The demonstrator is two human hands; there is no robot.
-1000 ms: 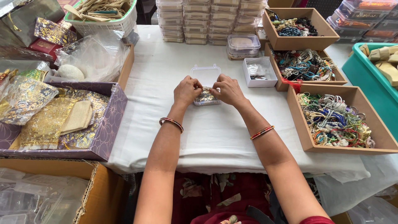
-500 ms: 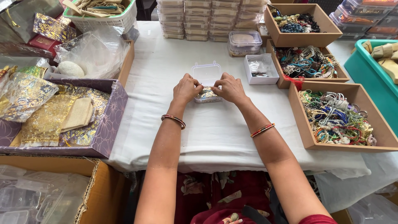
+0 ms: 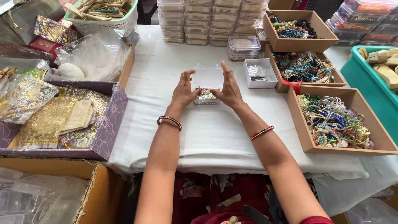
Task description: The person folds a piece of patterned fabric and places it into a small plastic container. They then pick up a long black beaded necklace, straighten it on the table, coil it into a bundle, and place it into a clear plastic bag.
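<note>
Head view: both hands meet at a small clear plastic box that stands on the white-covered tabletop, in the middle of it and straight ahead of the person. The box's hinged lid stands open and upright at the back, and a small gold-patterned pouch lies inside the base. The left hand flanks the box on its left side, fingers stretched up beside the lid and thumb at the base; it is spread, not clenched, and touches the box lightly rather than gripping it. The right hand mirrors it on the right side, fingers extended upward along the lid's edge, palm against the base. Each wrist wears a thin bangle.

Just right of the box is a small white tray with small items in it, and behind that a round-cornered clear container. Stacks of clear boxes line the far edge. Three brown cardboard trays filled with coloured bead jewellery run along the right. On the left a purple patterned box holds gold organza pouches.
</note>
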